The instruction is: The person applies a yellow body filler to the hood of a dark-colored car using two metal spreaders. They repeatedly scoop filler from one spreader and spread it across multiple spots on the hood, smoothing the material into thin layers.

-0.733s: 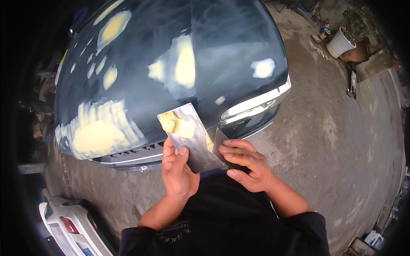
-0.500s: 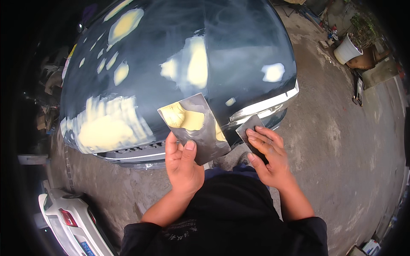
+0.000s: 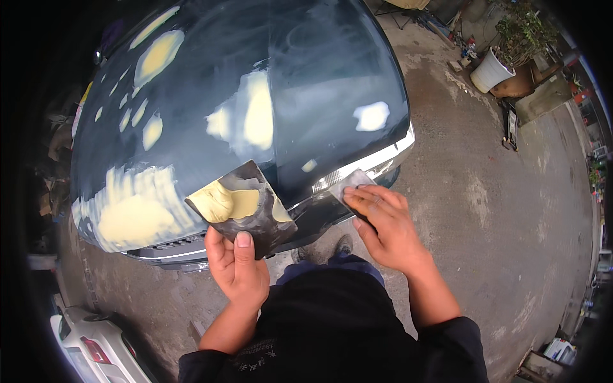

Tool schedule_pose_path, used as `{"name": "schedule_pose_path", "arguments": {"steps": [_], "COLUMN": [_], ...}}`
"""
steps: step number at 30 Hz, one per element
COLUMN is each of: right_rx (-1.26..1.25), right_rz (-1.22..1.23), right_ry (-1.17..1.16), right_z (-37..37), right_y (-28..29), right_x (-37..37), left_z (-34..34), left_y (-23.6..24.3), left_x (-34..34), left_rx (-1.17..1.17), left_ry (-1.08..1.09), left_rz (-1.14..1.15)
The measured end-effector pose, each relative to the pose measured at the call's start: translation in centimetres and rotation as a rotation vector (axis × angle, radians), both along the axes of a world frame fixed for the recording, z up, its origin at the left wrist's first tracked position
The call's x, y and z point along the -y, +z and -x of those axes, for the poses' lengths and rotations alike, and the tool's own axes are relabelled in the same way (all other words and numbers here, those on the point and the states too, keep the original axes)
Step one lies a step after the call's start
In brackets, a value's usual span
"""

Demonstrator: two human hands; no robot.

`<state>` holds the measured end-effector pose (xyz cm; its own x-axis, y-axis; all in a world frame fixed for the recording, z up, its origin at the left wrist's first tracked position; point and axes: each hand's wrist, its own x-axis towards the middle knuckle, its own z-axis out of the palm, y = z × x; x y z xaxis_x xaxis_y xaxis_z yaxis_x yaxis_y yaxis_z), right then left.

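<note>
My left hand (image 3: 239, 271) grips a dark metal plate (image 3: 265, 239) from below, thumb on top. A lump of pale yellow putty (image 3: 220, 204) sits on the plate, with a smaller smear near its right corner. My right hand (image 3: 389, 233) holds a smaller grey metal scraper (image 3: 348, 179), fingers pressed on its face, apart from the plate. Beyond both is the dark car hood (image 3: 319, 76), marked with several cream filler patches (image 3: 134, 210). The scraper overlaps the headlight (image 3: 396, 150) in the picture; I cannot tell whether they touch.
My shoes (image 3: 341, 246) stand on concrete below the front bumper. A white car (image 3: 83, 335) is at the lower left. At the upper right are a potted plant in a white pot (image 3: 488, 70), a dark metal object resembling a floor jack (image 3: 509, 124) and assorted clutter.
The scraper was against the plate's right edge; my right hand has since moved it away to the right. The plate has moved left and lower, and the whole view has shifted slightly.
</note>
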<state>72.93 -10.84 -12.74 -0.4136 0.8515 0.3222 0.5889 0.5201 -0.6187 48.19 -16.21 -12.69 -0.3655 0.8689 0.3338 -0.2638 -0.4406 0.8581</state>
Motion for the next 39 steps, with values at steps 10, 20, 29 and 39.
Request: {"name": "schedule_pose_path", "arguments": {"steps": [10, 20, 29, 39], "right_rx": [0.369, 0.417, 0.445, 0.412], "right_rz": [-0.019, -0.02, -0.183, -0.093], "right_ry": [-0.188, -0.116, -0.153, -0.131], "right_z": [-1.8, 0.2, -0.8, 0.8], "right_y": [2.3, 1.5, -3.9, 1.7], "right_x": [-12.1, -12.8, -7.3, -13.4], "left_z": [0.4, 0.8, 0.4, 0.1], "left_y": [-1.5, -2.7, -2.9, -2.7], "left_x": [1.1, 1.1, 0.2, 0.1], "left_rx": [0.104, 0.166, 0.185, 0.193], "left_ry": [-0.129, -0.086, -0.111, -0.128], "left_rz": [0.166, 0.24, 0.227, 0.236]}}
